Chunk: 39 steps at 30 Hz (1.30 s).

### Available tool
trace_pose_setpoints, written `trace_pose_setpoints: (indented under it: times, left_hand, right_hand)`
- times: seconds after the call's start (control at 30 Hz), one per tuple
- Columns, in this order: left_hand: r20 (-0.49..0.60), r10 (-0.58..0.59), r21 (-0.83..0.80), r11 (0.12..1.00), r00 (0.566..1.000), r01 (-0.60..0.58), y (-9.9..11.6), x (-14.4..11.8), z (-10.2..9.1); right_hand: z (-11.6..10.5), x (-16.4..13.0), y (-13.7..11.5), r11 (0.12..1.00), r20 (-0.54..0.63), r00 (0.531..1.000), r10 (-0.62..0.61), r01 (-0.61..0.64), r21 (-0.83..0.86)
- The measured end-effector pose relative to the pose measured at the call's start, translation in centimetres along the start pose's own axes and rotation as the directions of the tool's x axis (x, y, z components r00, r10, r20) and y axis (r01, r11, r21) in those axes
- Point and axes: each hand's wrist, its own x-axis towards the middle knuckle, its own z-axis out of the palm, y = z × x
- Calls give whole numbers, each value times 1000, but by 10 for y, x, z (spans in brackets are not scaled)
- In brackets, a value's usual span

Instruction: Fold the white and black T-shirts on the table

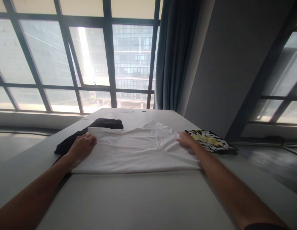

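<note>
Two bare forearms reached forward over the pale bench [138, 204]. A white garment [136, 151] lay spread flat across the middle of the bench. The left hand [82, 145] rested palm down on its left edge, fingers loosely curled, gripping nothing. The right hand [185, 139] pressed flat on its right edge, fingers extended. A black garment [100, 125] lay partly beneath the white one at the left; a black, white and yellow patterned cloth [210, 140] sat just beside the right hand. Beyond stood a window [90, 57] and a blue curtain [173, 54].
</note>
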Motion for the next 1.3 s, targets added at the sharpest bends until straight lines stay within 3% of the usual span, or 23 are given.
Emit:
trace_pose_setpoints:
  times: [0.07,0.17,0.27,0.37,0.53,0.77,0.87,1.1,1.3]
  left_hand:
    - [-52,54,-17,998,997,-55,15,-1,1]
    - [20,188,-171,968,982,-182,52,-6,7]
    - [167,337,-300,912,926,-278,88,-14,17]
    - [311,341,-313,918,887,-243,103,-21,24]
    - [424,176,-216,972,888,-89,87,-22,30]
    - [344,6,-68,997,939,19,46,-16,40]
    - [314,-52,-19,998,948,61,35,-15,39]
    - [331,-123,84,991,936,101,19,1,28]
    - [292,-168,54,986,942,159,0,45,21]
  right_hand:
    - [-1,-9,-15,996,1,1000,18,-18,-90]
    - [-2,-23,-49,988,14,996,-92,93,-126]
    - [7,-39,-82,972,247,943,-225,234,-5]
    - [21,-52,-95,961,349,897,-273,269,60]
    - [29,-47,-66,964,306,914,-265,251,84]
    - [26,-34,-19,995,195,976,-94,97,-4]
    - [29,-34,-17,999,194,980,-50,53,-10]
    - [18,-14,-21,997,351,936,1,28,-77]
    - [10,38,-25,996,254,966,50,-31,-79]
